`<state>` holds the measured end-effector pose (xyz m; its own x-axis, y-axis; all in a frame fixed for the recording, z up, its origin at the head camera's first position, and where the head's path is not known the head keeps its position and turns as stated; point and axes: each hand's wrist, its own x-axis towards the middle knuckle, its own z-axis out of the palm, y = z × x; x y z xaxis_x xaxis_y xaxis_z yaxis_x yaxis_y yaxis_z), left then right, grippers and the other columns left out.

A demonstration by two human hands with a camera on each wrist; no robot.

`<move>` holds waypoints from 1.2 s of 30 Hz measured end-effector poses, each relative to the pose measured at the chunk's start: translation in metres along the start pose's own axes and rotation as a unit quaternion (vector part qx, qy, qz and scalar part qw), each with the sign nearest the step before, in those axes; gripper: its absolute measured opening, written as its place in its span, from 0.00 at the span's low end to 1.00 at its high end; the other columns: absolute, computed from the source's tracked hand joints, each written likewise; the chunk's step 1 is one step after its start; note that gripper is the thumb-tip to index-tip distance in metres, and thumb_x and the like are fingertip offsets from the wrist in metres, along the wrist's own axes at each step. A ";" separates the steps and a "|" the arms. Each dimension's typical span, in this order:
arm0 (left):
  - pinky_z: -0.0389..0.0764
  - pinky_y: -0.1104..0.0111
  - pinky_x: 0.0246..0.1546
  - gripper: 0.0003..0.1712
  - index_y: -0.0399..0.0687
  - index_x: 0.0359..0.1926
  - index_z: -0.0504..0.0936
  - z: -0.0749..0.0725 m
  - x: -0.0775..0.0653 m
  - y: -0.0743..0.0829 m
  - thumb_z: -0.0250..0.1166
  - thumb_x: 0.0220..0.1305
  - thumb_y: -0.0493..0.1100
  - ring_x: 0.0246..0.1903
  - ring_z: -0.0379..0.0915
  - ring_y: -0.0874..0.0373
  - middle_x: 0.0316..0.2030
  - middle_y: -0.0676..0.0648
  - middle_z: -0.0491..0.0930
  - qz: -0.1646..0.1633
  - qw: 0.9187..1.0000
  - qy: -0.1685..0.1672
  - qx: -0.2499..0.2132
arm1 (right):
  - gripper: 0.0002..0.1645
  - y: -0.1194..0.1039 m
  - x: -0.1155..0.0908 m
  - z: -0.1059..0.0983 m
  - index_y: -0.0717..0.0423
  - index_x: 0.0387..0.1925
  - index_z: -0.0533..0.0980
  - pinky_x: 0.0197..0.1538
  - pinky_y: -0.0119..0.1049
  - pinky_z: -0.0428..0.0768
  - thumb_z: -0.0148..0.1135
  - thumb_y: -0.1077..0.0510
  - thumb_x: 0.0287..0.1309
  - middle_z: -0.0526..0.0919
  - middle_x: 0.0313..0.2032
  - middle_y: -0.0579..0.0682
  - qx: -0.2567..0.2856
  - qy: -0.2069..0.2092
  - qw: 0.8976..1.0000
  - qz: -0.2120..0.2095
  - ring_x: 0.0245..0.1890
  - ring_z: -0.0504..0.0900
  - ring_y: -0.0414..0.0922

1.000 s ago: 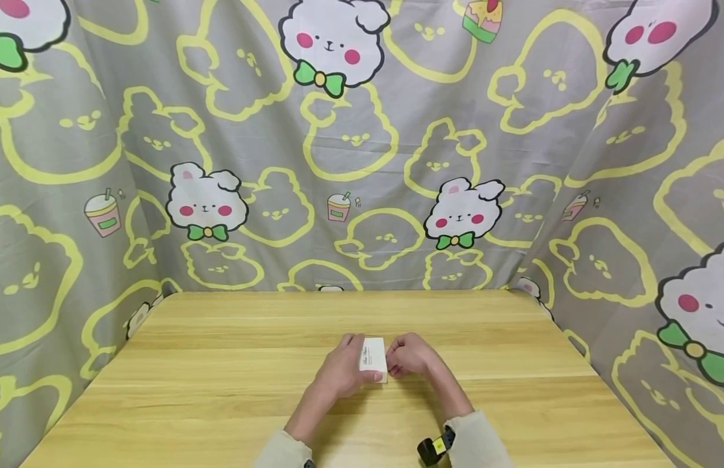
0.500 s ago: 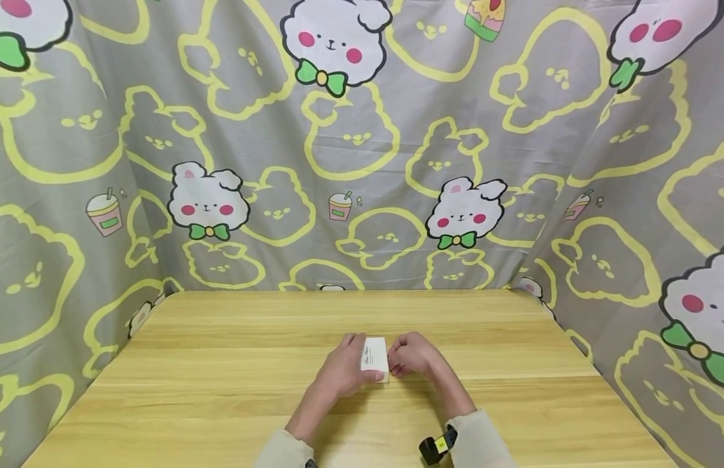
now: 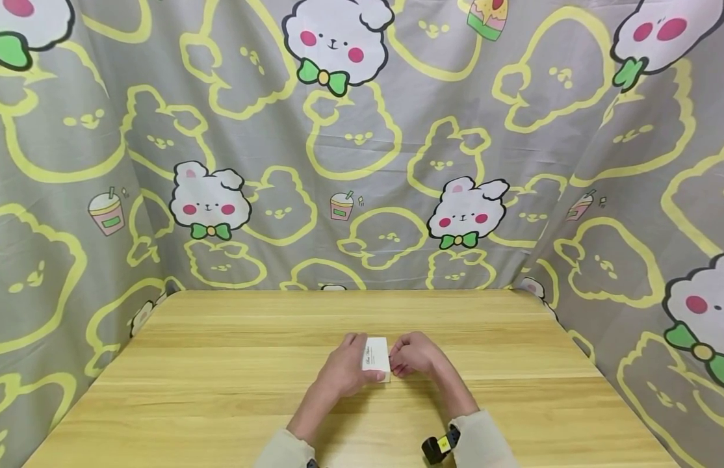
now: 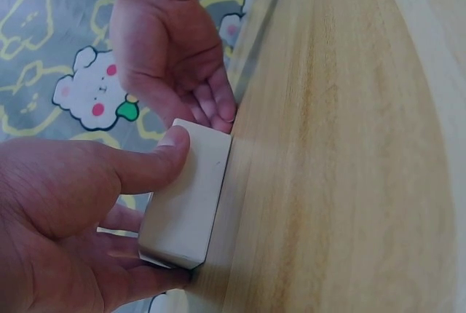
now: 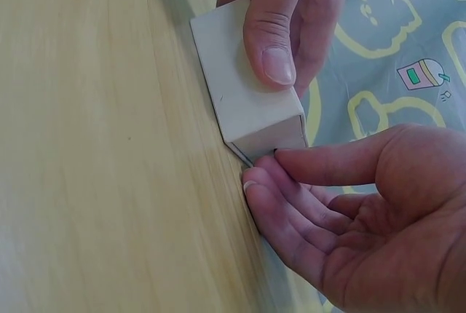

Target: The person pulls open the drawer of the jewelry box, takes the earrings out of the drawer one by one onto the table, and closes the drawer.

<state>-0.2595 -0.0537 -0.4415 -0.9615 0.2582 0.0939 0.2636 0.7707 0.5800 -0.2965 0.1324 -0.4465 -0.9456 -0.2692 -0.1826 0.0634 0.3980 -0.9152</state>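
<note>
A small white box [image 3: 376, 354] with dark printed lettering on its top lies on the table. My left hand [image 3: 344, 367] grips it from the left, the thumb along the near side and the fingers reaching round the far side. At its right end is my right hand [image 3: 413, 355], with fingers curled in. In the right wrist view, the right thumb and fingertips [image 5: 262, 175] come together at the lower edge of the box's end face, over a small dark tab [image 5: 276, 152] mostly hidden by them. The box's plain side [image 4: 186, 196] shows in the left wrist view.
The wooden table [image 3: 221, 364] spreads out on all sides of the hands. A grey patterned curtain [image 3: 362, 156] hangs along its back and both sides. A black wrist camera [image 3: 437, 448] is strapped at the right sleeve [image 3: 485, 439].
</note>
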 end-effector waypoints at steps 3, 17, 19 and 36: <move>0.78 0.51 0.56 0.50 0.32 0.71 0.65 0.000 0.000 0.000 0.78 0.56 0.51 0.49 0.75 0.47 0.65 0.35 0.70 -0.001 1.000 0.000 0.000 | 0.05 0.000 0.000 -0.001 0.71 0.32 0.78 0.31 0.39 0.85 0.60 0.71 0.52 0.82 0.24 0.56 0.000 -0.001 1.000 -0.002 0.23 0.82 0.46; 0.78 0.51 0.55 0.50 0.32 0.71 0.65 0.000 0.000 0.000 0.78 0.56 0.51 0.49 0.75 0.46 0.65 0.35 0.70 0.000 1.000 0.000 -0.002 | 0.06 0.001 -0.002 -0.005 0.72 0.34 0.77 0.32 0.38 0.85 0.62 0.71 0.53 0.83 0.25 0.56 0.004 -0.005 1.000 0.004 0.25 0.82 0.46; 0.78 0.51 0.55 0.50 0.32 0.71 0.65 0.000 0.000 0.000 0.78 0.56 0.51 0.49 0.75 0.46 0.64 0.35 0.70 0.002 1.000 0.002 0.002 | 0.06 0.001 -0.002 -0.006 0.71 0.34 0.77 0.32 0.39 0.85 0.62 0.71 0.52 0.83 0.25 0.56 0.004 -0.008 1.000 0.003 0.25 0.82 0.46; 0.78 0.51 0.54 0.50 0.31 0.71 0.65 0.000 -0.001 0.001 0.78 0.56 0.50 0.47 0.75 0.46 0.64 0.34 0.71 0.003 1.000 0.004 -0.001 | 0.06 0.001 -0.001 -0.008 0.73 0.34 0.77 0.33 0.40 0.86 0.61 0.72 0.54 0.84 0.26 0.58 0.007 -0.010 1.000 0.006 0.25 0.82 0.47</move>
<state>-0.2581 -0.0534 -0.4408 -0.9606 0.2578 0.1036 0.2688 0.7684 0.5808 -0.2975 0.1397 -0.4440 -0.9384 -0.2819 -0.1997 0.0789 0.3881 -0.9182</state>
